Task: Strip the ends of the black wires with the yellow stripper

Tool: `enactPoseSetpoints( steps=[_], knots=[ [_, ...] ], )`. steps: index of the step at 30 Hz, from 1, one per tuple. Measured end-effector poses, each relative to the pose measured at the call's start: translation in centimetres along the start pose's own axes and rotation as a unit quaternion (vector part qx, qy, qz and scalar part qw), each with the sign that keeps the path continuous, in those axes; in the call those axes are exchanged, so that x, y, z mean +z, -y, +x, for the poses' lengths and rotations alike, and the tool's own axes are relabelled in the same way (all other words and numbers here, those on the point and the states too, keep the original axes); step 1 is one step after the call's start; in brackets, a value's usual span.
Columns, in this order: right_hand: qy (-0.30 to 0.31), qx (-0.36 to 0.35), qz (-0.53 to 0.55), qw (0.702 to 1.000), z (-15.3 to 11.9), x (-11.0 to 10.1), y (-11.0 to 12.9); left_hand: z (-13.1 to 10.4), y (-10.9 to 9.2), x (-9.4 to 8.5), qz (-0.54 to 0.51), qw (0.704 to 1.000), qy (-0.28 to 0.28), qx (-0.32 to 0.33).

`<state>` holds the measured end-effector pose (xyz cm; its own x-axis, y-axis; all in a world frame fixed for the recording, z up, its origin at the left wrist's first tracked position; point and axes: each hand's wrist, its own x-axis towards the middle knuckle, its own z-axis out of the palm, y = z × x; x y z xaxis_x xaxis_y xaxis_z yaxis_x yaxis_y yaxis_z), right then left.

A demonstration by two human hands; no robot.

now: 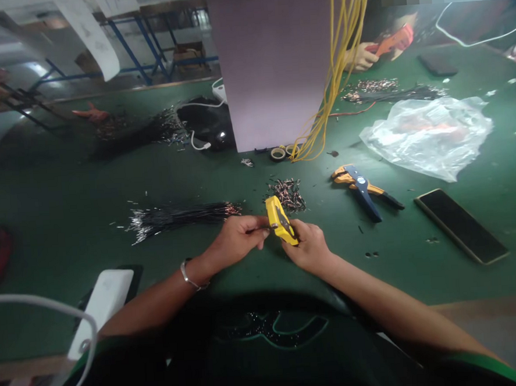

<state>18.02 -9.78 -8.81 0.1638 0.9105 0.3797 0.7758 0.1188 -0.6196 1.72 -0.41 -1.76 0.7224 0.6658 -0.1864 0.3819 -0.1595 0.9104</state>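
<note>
My right hand [307,245] is wrapped round a yellow hand tool [280,219] with dark parts, held upright over the green table. Just to its left, my left hand [243,237] is pinched close to the tool's jaw; a thin dark piece shows between fingers and tool, too small to make out fully. Behind the tool lies a small pile of short black pieces with copper ends [287,192]. A bundle of black wires [185,216] with silvery left ends and copper right ends rests beyond my left hand.
Blue-orange pliers [363,189], a phone [461,226] and a plastic bag [431,136] lie at the right. Yellow wires [335,66] hang beside a pale pillar [276,64]. A white power strip [101,310] is near my left forearm. Another person's hand [361,57] holds a red tool.
</note>
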Motion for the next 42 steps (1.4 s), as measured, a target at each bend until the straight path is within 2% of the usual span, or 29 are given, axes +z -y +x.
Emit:
enactPoseSetpoints(
  steps=[6, 12, 20, 31, 35, 38, 40, 42],
  knots=[
    [0.005, 0.074, 0.032, 0.997, 0.6, -0.1, 0.0, 0.6, 0.9, 0.2, -0.018, 0.999, -0.024, -0.03],
    [0.018, 0.131, 0.071, 0.989, 0.9, -0.1, -0.3, 1.0, 1.9, 0.3, -0.035, 0.999, -0.03, -0.018],
    [0.029, 0.163, 0.129, 0.978, 1.1, -0.1, -0.6, 1.3, 1.4, 0.3, -0.043, 0.997, -0.058, -0.004],
    [0.038, 0.21, 0.238, 0.948, 1.5, -0.2, -0.5, 1.9, 1.9, 0.3, -0.028, 0.997, -0.07, -0.001],
    [0.052, 0.252, 0.299, 0.919, 1.6, 0.0, -0.9, 2.0, 2.3, 0.0, -0.004, 0.997, -0.072, 0.0],
    [0.076, 0.281, 0.387, 0.875, 1.9, -0.7, -1.1, 1.9, 2.5, -0.6, 0.017, 0.996, -0.091, 0.01],
    [0.108, 0.277, 0.455, 0.84, 2.2, -1.7, -1.3, 1.8, 2.5, -1.1, 0.02, 0.994, -0.109, 0.017],
    [0.11, 0.272, 0.486, 0.823, 2.3, -2.7, -1.4, 1.6, 2.3, -1.6, 0.015, 0.993, -0.112, 0.023]
  ],
)
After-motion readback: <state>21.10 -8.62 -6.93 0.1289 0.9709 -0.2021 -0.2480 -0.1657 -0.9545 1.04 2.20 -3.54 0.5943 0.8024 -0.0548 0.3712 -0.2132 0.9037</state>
